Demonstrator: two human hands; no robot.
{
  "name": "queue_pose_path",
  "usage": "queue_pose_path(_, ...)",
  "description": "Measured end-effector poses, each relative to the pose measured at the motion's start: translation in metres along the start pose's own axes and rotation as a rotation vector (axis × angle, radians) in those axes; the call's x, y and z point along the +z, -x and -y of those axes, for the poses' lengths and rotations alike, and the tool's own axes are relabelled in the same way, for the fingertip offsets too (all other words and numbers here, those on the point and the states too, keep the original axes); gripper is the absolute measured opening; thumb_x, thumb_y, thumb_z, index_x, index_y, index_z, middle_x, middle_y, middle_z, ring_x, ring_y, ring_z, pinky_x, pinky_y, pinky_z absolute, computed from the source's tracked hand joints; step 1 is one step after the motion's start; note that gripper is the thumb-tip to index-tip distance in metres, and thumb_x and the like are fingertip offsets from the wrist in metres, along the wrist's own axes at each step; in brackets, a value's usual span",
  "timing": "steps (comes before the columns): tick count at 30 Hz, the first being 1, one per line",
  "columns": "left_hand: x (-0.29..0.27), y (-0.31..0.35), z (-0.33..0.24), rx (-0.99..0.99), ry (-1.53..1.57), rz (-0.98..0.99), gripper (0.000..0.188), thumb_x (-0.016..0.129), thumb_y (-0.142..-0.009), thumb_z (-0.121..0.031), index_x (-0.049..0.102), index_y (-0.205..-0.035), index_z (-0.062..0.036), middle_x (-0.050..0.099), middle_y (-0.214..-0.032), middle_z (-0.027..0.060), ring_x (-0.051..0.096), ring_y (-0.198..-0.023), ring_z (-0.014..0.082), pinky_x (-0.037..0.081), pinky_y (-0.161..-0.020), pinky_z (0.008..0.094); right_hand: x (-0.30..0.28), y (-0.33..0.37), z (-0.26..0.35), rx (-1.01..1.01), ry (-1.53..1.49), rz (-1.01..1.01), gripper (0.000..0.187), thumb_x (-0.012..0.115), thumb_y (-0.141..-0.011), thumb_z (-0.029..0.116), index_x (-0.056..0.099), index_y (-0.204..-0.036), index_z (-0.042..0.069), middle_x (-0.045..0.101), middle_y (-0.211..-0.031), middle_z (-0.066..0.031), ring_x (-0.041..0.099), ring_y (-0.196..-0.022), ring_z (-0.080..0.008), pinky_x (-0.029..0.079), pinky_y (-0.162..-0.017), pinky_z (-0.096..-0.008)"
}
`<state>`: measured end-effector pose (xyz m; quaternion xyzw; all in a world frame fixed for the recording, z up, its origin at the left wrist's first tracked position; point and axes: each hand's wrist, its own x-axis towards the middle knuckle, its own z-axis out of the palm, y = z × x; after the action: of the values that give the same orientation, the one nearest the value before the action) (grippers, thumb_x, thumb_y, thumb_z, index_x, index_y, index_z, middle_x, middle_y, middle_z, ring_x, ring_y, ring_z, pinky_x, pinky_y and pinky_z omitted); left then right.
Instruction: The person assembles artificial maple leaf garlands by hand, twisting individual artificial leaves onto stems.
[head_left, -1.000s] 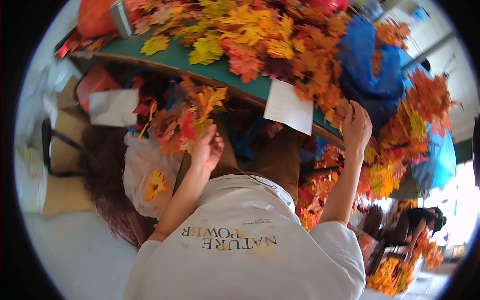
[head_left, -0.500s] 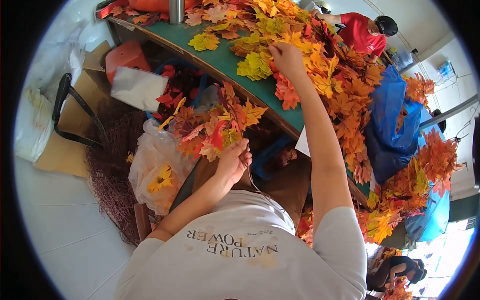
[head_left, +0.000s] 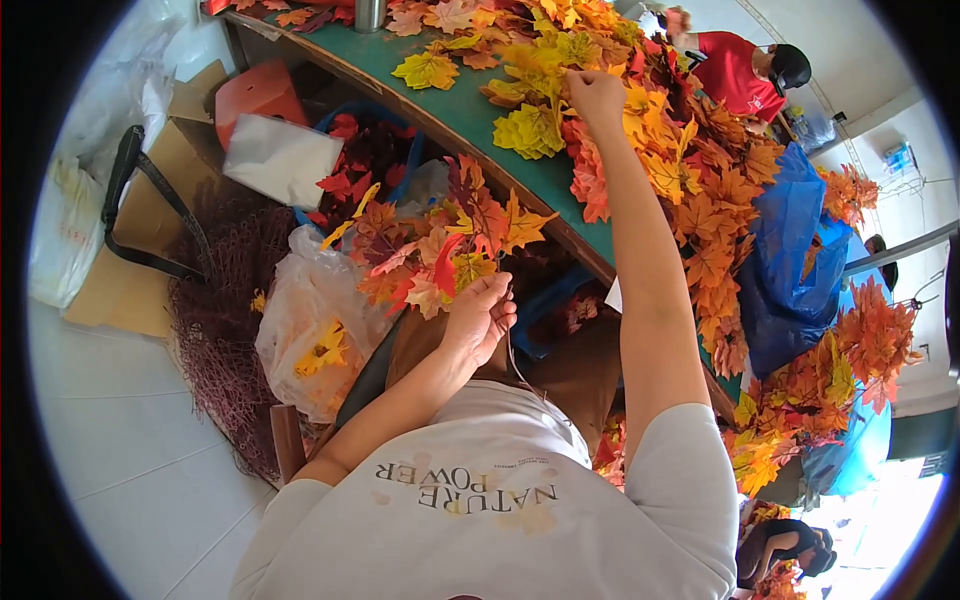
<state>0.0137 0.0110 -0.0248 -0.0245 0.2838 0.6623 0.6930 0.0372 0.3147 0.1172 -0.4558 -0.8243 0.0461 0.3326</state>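
My left hand (head_left: 480, 318) is closed in a pinch on the thin stem of a spray of artificial maple leaves (head_left: 440, 250), red, orange and yellow, held up in front of my lap. Over the green table, my right hand (head_left: 598, 98) is pinched at the edge of the leaf pile (head_left: 665, 130). At its fingertips is a yellow artificial leaf (head_left: 532, 68), smeared by motion. Other yellow leaves (head_left: 528, 131) lie just below it on the table's edge.
The green table (head_left: 400, 105) runs across in front of me. Beneath it stand a blue basket (head_left: 412, 165) of red leaves and a clear bag (head_left: 310, 330). At the right hangs a blue bag (head_left: 785, 270). A co-worker in red (head_left: 735, 72) is across the table, another person (head_left: 795, 548) lower right.
The view has shifted slightly. My right hand stays at the pile, and a yellow leaf beside its fingertips is now blurred. My left hand still holds the leaf spray.
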Motion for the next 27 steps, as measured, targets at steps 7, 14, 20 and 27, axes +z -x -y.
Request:
queue_pose_path(7,0.004,-0.001,0.0,-0.005,-0.028,0.05,0.009,0.061,-0.088,-0.019,0.057,-0.091,-0.0109,0.053,-0.073,-0.0025,0.051,-0.062,0.0088,0.044,-0.055,0.0218,-0.013,-0.013,-0.053,0.615,-1.863,0.071,0.014,0.058,-0.084,0.001,0.055,-0.09,-0.012,0.064,-0.079,-0.0125,0.063,-0.06,-0.014,0.054,-0.051,-0.0194)
queue_pose_path(14,0.001,0.005,-0.001,0.056,-0.076,0.144,0.017,0.057,-0.089,-0.01,0.056,-0.106,-0.004,0.056,-0.081,-0.0002,0.057,-0.071,0.0098,0.051,-0.065,0.0233,-0.025,0.025,-0.043,0.648,-1.932,0.086,0.014,0.06,-0.083,-0.001,0.056,-0.091,-0.011,0.063,-0.08,-0.0125,0.064,-0.065,-0.0139,0.054,-0.053,-0.0171)
queue_pose_path(20,0.028,0.025,-0.015,0.221,-0.17,0.131,0.023,0.056,-0.089,-0.005,0.053,-0.111,-0.001,0.056,-0.094,0.0042,0.061,-0.083,0.0142,0.054,-0.073,0.0258,-0.042,0.107,0.009,0.606,-1.768,0.16,0.012,0.059,-0.083,-0.001,0.056,-0.092,-0.008,0.062,-0.085,-0.0115,0.064,-0.074,-0.017,0.056,-0.061,-0.0191)
queue_pose_path(27,0.034,0.024,-0.021,0.354,-0.217,0.256,0.021,0.06,-0.087,-0.007,0.055,-0.107,-0.0019,0.059,-0.09,0.0044,0.062,-0.076,0.016,0.055,-0.07,0.0299,-0.061,0.24,0.052,0.485,-1.386,0.107,0.008,0.06,-0.084,0.0,0.061,-0.091,-0.003,0.064,-0.083,-0.0061,0.06,-0.073,-0.0099,0.047,-0.063,-0.0193)
